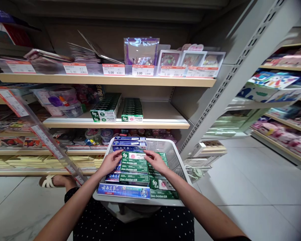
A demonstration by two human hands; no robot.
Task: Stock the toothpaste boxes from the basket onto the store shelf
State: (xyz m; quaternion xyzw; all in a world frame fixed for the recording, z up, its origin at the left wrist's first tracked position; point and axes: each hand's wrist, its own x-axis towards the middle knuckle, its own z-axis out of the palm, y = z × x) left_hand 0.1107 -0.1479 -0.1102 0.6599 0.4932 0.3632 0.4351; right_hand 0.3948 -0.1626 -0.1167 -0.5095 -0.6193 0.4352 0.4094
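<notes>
My left hand [111, 163] grips the left end of a green-and-white toothpaste box [134, 156], and my right hand [156, 161] grips its right end. Several more green toothpaste boxes [134, 178] lie just below it in a grey plastic basket [174, 157]. A blue toothpaste box [124, 191] lies along the basket's near side, and other blue boxes [129, 146] are at its far end. The basket rests at my lap. My fingertips are bent around the box's ends, and its underside is hidden.
Ahead, two rows of green boxes, a left row [106, 108] and a right row [132, 108], stand on the middle shelf [163, 115]. Above is a shelf edge [105, 79] with price tags. A metal upright [230, 80] rises at the right. Clear tubs [65, 100] sit at the left.
</notes>
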